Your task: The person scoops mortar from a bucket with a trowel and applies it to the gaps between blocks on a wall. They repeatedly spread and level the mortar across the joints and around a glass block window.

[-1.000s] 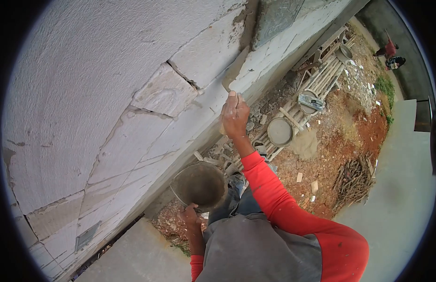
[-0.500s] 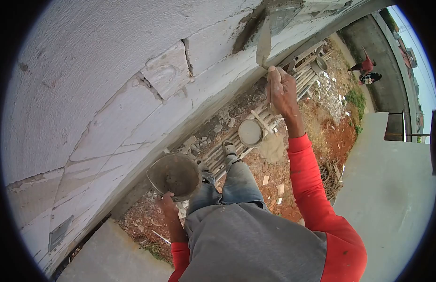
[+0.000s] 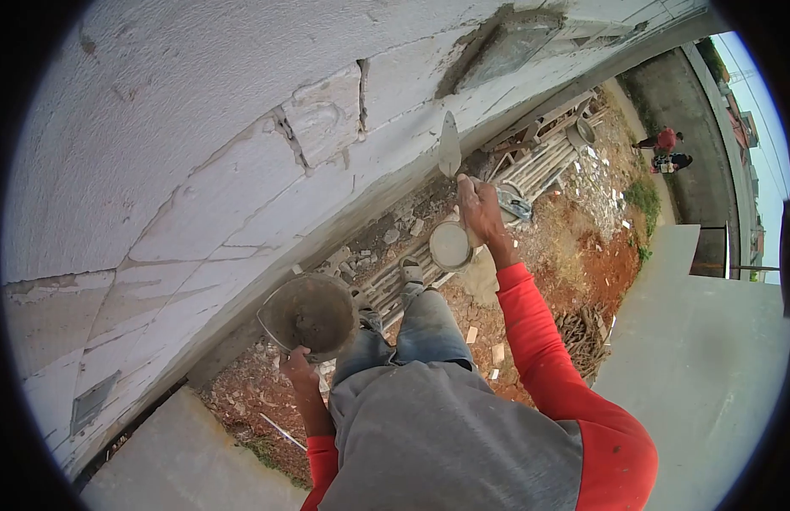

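A pointed trowel (image 3: pixel 449 146) is in my right hand (image 3: pixel 483 211), its blade pointing up toward the wall but apart from it. My left hand (image 3: pixel 299 366) grips the rim of a bucket (image 3: pixel 271 298) with grey mortar (image 3: pixel 310 319) in the bottom. To my left rises the white block wall (image 3: pixel 216 204), with open joints around one rough block (image 3: pixel 325 117). Wet grey mortar surrounds a recessed box-like patch (image 3: pixel 510 49) higher along the wall.
Below me is a platform of bamboo poles (image 3: pixel 386 294), where my feet stand. A round pail (image 3: pixel 451 245) rests on it, and another basin (image 3: pixel 580 133) sits farther along. Rubble and red soil lie beneath. Two people (image 3: pixel 667 149) are at the far right.
My right hand and the trowel have come down and away from the mortared patch on the wall. The bucket in my left hand stays nearly in place. The view has shifted slightly.
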Tool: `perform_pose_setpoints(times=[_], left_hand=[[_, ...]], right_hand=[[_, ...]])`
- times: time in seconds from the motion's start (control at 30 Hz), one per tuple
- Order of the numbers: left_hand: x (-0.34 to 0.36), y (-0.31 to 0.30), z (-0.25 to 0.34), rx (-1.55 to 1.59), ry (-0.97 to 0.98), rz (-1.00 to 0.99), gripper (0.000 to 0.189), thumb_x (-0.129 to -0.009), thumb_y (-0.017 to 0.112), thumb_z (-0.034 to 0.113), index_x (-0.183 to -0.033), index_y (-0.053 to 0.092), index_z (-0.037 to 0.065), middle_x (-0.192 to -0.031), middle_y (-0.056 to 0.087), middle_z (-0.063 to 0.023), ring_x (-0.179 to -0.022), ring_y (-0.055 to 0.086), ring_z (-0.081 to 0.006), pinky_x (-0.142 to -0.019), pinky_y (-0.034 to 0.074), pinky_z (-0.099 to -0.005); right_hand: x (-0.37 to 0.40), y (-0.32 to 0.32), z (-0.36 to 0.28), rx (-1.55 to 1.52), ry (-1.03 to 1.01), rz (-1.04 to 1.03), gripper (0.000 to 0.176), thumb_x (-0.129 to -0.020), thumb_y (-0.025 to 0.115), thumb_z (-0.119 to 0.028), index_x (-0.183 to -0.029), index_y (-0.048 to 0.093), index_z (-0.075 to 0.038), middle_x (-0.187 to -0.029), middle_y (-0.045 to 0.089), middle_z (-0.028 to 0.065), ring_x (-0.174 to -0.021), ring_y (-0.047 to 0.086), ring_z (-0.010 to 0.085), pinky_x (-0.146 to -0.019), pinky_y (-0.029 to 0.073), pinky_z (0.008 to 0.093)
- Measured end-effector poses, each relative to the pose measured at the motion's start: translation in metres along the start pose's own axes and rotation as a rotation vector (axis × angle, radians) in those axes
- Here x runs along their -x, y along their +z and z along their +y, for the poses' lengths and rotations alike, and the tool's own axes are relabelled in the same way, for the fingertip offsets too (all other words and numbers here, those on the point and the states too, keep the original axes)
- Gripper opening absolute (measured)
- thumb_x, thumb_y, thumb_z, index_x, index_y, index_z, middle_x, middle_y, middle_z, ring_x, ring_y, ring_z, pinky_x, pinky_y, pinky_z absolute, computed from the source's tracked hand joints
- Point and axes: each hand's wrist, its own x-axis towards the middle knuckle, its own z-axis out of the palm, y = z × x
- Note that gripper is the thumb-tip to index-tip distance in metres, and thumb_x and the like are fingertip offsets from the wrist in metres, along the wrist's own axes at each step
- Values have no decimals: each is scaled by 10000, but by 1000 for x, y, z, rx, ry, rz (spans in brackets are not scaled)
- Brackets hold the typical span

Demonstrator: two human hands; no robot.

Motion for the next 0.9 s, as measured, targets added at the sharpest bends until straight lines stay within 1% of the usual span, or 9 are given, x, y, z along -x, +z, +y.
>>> perform_pose_setpoints(times=[0.1, 0.17, 0.23, 0.3, 0.47, 0.63, 0.7, 0.77, 0.9], left_hand=[[13, -7, 41, -354, 97, -31, 488, -675, 675, -50, -1152, 685, 51, -1039, 688, -56, -877, 668, -247, -663, 540, -395], [17, -22, 49, -918, 689, -260, 458, -683, 687, -26, -1134, 688, 54, -1028, 687, -50, -873, 660, -240, -663, 532, -393], [7, -18, 39, -682, 531, -172, 457, -685, 690, -11, -1137, 681, 55, -1005, 675, -50, -862, 651, -240, -653, 526, -397], [16, 27, 92, -9, -363, 288, 462, -678, 696, 2, -1138, 669, 36, -977, 657, -57, -850, 644, -243, -634, 517, -403], [6, 20, 56, 27, -228, 188, 405, -683, 728, -2, -1082, 668, 27, -902, 652, -67, -749, 624, -228, -653, 499, -388], [13, 37, 68, 174, -230, 308, 254, -704, 680, -44, -951, 705, 7, -775, 645, -28, -649, 592, -169, -568, 470, -359], [20, 38, 71, 261, -264, 387, 259, -715, 661, -50, -958, 733, 4, -762, 666, -25, -625, 592, -157, -561, 468, -346], [27, 40, 69, 325, -339, 472, 285, -722, 650, -46, -984, 748, 5, -768, 679, -35, -625, 600, -161, -569, 478, -346], [52, 40, 72, 371, -251, 579, 319, -733, 639, -27, -1028, 760, -14, -786, 697, -48, -658, 626, -168, -581, 494, -351]], right_hand=[[1, 39, -64, -660, 234, -6, 384, -1113, 528, -372, -865, 553, -80, -611, 539, 58, -413, 502, 185, -389, 453, 345], [-9, 73, -73, -996, 304, -44, 378, -1106, 523, -389, -893, 554, -78, -582, 529, 74, -407, 514, 210, -389, 468, 350], [7, 91, -71, -869, 353, -77, 377, -1102, 529, -382, -889, 553, -72, -584, 538, 83, -406, 519, 220, -390, 469, 354], [24, 94, -55, -748, 359, -123, 393, -1101, 531, -387, -879, 547, -63, -580, 549, 94, -402, 518, 223, -388, 462, 357], [29, 105, -89, -853, 238, -50, 402, -1119, 510, -384, -892, 549, -56, -641, 565, 101, -461, 554, 218, -438, 476, 338], [74, 123, 12, -191, 205, -428, 452, -1124, 536, -398, -842, 607, -52, -622, 558, 32, -495, 512, 145, -465, 458, 336], [97, 107, 109, 307, -92, -503, 371, -1033, 606, -248, -945, 676, 106, -743, 676, 196, -717, 651, 302, -708, 522, 499], [113, 86, 191, 447, -39, -539, 319, -956, 588, -191, -913, 684, 110, -839, 677, 327, -812, 670, 500, -751, 508, 566], [134, 59, 172, 368, 239, -605, 312, -919, 667, -222, -965, 665, 86, -790, 674, 284, -826, 700, 464, -715, 540, 532]])
